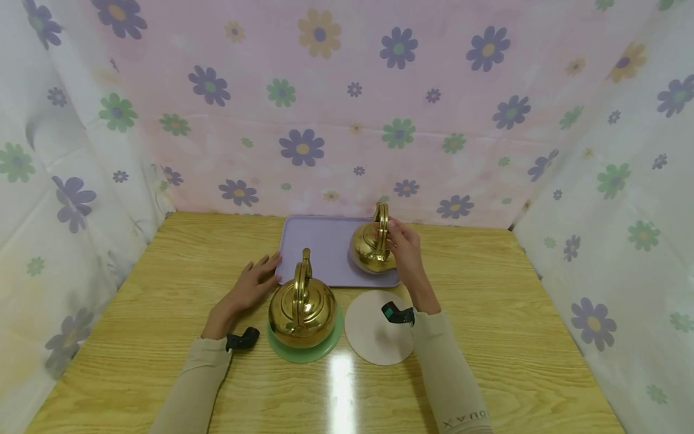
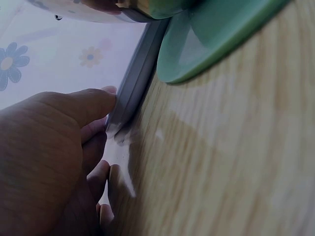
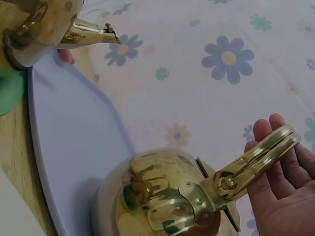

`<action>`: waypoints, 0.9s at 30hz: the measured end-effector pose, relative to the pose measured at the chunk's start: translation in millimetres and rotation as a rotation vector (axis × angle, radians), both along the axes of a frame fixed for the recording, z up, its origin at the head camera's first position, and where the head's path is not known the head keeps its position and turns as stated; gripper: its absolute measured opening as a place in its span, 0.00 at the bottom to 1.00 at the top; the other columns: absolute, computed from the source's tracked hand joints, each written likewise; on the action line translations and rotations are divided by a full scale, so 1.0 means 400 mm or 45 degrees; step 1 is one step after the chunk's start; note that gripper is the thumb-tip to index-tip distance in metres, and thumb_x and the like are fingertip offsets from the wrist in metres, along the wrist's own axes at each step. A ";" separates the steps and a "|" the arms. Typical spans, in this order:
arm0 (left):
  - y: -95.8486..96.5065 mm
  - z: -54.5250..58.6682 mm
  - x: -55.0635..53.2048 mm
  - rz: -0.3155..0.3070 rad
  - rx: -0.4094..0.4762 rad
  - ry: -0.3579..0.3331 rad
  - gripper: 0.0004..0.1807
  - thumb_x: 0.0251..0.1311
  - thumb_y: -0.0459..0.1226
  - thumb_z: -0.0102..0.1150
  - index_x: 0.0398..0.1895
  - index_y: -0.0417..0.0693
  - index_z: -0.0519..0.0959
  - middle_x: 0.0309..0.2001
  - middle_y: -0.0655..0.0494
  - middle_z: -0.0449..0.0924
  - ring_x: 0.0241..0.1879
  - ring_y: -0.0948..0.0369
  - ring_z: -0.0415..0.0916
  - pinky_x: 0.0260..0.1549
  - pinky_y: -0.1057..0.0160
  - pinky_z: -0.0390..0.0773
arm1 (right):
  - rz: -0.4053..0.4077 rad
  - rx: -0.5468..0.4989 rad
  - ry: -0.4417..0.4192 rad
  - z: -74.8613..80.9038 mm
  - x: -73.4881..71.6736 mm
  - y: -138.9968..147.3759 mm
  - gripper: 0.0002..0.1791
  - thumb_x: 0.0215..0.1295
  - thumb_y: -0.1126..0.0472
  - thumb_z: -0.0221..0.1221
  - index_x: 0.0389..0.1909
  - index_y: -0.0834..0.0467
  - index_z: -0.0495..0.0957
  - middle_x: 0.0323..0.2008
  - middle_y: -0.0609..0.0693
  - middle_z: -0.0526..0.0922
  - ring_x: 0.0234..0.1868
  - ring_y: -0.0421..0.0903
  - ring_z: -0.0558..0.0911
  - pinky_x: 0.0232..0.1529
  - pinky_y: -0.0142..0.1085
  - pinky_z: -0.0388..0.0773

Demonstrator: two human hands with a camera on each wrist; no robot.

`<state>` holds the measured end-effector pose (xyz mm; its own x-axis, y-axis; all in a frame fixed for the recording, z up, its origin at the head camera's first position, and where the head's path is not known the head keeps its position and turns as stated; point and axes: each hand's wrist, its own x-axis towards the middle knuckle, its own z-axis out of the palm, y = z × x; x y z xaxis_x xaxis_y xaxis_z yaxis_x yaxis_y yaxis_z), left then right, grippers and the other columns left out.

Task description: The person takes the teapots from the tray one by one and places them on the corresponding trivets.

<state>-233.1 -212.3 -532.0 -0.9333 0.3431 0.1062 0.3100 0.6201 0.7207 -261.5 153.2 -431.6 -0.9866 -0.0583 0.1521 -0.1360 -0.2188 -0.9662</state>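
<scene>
A small brass kettle (image 1: 370, 247) stands at the right end of the lilac tray (image 1: 317, 247). My right hand (image 1: 406, 247) is at its upright handle (image 3: 263, 157); in the right wrist view the fingers lie straight behind the handle, not curled round it. A larger brass kettle (image 1: 303, 313) sits on a green round mat (image 1: 331, 349), in front of the tray's left part. My left hand (image 1: 253, 284) is at the tray's left edge, fingers spread. In the left wrist view its thumb (image 2: 96, 105) touches the tray rim.
A pale round mat (image 1: 374, 331) lies to the right of the green one, partly under the right wrist's camera. Flowered curtains (image 1: 352, 120) stand behind and at both sides of the wooden table (image 1: 477, 337). The larger kettle's spout (image 3: 93, 34) points toward the back.
</scene>
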 end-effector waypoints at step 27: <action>0.000 0.000 -0.003 0.010 -0.006 0.000 0.31 0.76 0.39 0.52 0.76 0.35 0.60 0.78 0.39 0.54 0.78 0.36 0.45 0.74 0.33 0.34 | -0.117 0.092 0.071 -0.004 -0.038 -0.019 0.18 0.76 0.67 0.56 0.58 0.77 0.76 0.46 0.76 0.80 0.34 0.48 0.86 0.38 0.32 0.85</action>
